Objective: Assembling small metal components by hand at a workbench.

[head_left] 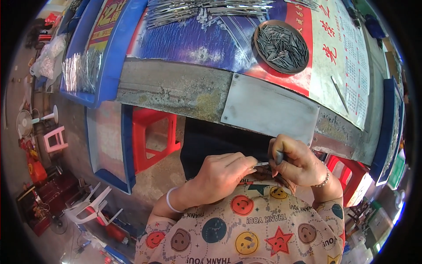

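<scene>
Close to my body, just off the table's front edge, both hands meet over a patterned apron [261,233]. My left hand [222,176] is closed, thumb and fingers pinching a thin silvery metal piece [262,164] that points toward the other hand. My right hand [296,163] is curled around a dark grey, rounded-end object [278,157]; its kind is hidden by the fingers. The metal piece reaches up to the right fingertips. On the table, a round brown bowl [256,49] holds many short dark metal pins [281,46].
Long thin metal pieces [176,15] lie piled at the table's back. A single thin metal piece [339,94] rests on the printed sheet at right. At left stands a blue bin [110,66] with metal pieces; another blue bin [387,132] is at right. Red stools [154,136] stand below.
</scene>
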Demonstrator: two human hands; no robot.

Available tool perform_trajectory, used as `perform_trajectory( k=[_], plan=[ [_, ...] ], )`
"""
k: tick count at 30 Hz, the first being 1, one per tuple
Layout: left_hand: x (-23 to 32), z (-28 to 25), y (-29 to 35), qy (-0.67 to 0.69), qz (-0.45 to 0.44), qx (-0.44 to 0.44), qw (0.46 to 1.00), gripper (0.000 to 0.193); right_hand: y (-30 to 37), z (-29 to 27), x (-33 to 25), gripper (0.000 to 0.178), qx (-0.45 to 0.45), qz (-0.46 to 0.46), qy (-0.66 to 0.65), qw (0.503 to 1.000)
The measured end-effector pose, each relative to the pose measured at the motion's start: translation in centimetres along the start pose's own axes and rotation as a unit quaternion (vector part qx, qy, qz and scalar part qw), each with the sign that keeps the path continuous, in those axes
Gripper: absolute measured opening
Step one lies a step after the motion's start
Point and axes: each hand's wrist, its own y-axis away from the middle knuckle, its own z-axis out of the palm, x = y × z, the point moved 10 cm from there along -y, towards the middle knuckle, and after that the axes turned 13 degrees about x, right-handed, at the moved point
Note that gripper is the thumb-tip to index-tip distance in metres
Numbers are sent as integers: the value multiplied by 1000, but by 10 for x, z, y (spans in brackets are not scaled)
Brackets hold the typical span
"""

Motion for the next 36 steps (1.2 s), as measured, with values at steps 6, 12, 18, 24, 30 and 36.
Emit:
perform_trajectory(
  k=[6, 12, 18, 24, 30, 36],
  plan=[
    [27, 23, 17, 54, 86, -49, 994, 20, -5, 35, -4, 10, -96, -81, 97, 987],
    [0, -10, 9, 161, -48, 40, 985, 21, -7, 15, 4, 11, 19, 48, -125, 991],
    [-21, -11, 11, 241, -147, 53, 958, 15, -10, 33, 3, 20, 19, 84, -152, 985],
    [-32, -15, 18, 299, -184, 64, 934, 12, -16, 43, 14, 20, 26, 90, -198, 976],
    [-63, -5, 34, 487, -302, 115, 812, 11, -12, 45, -45, 24, 92, -298, 98, 945],
    [-70, 13, 42, 596, -385, 91, 699, 15, -11, 50, -44, 27, 122, -347, 142, 919]
  ],
)
